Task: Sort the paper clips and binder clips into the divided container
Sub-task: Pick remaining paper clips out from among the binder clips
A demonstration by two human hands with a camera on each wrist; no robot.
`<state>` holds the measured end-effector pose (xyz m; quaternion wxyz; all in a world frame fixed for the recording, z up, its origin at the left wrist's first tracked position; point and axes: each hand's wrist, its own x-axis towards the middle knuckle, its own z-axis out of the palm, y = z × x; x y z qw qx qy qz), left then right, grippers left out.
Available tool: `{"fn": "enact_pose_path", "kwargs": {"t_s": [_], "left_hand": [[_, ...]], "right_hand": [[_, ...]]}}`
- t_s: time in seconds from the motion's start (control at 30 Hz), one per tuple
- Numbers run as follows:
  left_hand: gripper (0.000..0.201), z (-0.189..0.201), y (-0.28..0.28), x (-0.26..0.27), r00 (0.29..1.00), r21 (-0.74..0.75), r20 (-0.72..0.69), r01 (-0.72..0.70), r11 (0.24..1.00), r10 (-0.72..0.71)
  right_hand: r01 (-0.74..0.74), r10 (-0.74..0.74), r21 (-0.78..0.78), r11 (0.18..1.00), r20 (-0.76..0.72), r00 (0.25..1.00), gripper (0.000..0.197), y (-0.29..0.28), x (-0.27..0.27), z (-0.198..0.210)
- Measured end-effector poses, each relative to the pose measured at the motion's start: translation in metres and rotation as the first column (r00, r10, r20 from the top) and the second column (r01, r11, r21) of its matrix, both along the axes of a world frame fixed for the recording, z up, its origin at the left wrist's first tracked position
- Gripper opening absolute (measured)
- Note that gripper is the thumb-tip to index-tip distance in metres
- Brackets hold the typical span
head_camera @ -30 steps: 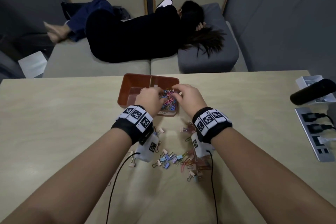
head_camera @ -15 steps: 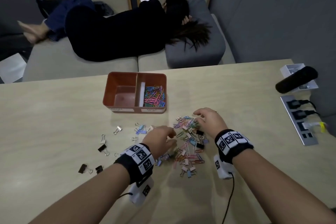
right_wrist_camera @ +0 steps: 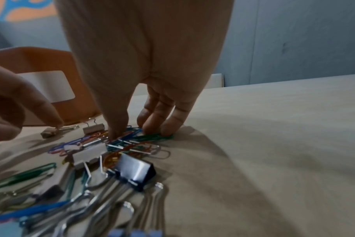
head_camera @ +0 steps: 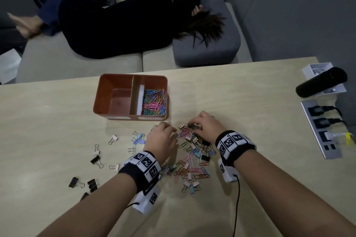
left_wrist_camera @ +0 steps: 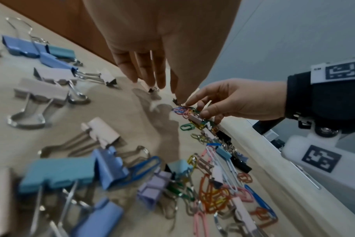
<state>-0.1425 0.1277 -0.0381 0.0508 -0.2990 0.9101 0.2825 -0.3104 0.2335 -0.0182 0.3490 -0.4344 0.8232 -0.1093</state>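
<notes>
Tabletop sorting station: gathering paper clips from the mixed pile beside the divided container.

Head view: the divided container [head_camera: 100, 98] stands on the table [head_camera: 250, 86] just beyond the pile; coloured paper clips [head_camera: 154, 100] fill its right compartment, the left is bare. Your right hand [head_camera: 207, 127] curls onto the pile's far edge; your left hand [head_camera: 161, 140] hovers just beside it. Left wrist view: left fingers hang straight, holding nothing; binder clips [left_wrist_camera: 51, 89] lie near. Right wrist view: thumb and fingertips [right_wrist_camera: 152, 125] press a bunch of wire clips together against the table. Pinch only wire, and shed the white binder clip [right_wrist_camera: 89, 154] lying against the bunch, before lifting.
</notes>
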Motion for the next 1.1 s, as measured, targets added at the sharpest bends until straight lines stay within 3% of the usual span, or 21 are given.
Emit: {"fn": "enact_pose_path", "kwargs": {"t_s": [0.4,0.63,0.83,0.93,1.1], "left_hand": [[0.020,-0.003,0.007,-0.029,0.985,-0.037,0.162,-0.059,0.998,0.064],[0.014,0.005,-0.002,-0.030,0.972,-0.088,0.234,-0.003,0.996,0.024],[0.009,0.009,-0.010,-0.018,0.989,-0.015,0.146,-0.023,1.000,0.025],[0.011,0.008,-0.013,-0.009,0.996,0.034,0.083,-0.039,0.999,0.036],[0.017,0.006,-0.010,-0.005,0.997,0.027,0.080,-0.009,1.000,0.006]], "right_hand": [[0.008,-0.008,0.003,1.000,0.032,0.999,0.018,-0.003,0.005,-0.012],[0.016,-0.016,0.011,1.000,-0.012,1.000,0.009,0.002,0.002,-0.013],[0.063,-0.064,-0.049,0.997,-0.035,0.997,0.006,0.012,0.001,-0.006],[0.080,-0.080,-0.088,0.993,-0.005,0.997,0.015,0.010,0.002,-0.003],[-0.042,0.038,-0.060,0.997,-0.066,0.997,0.027,-0.003,0.009,-0.001]]}}
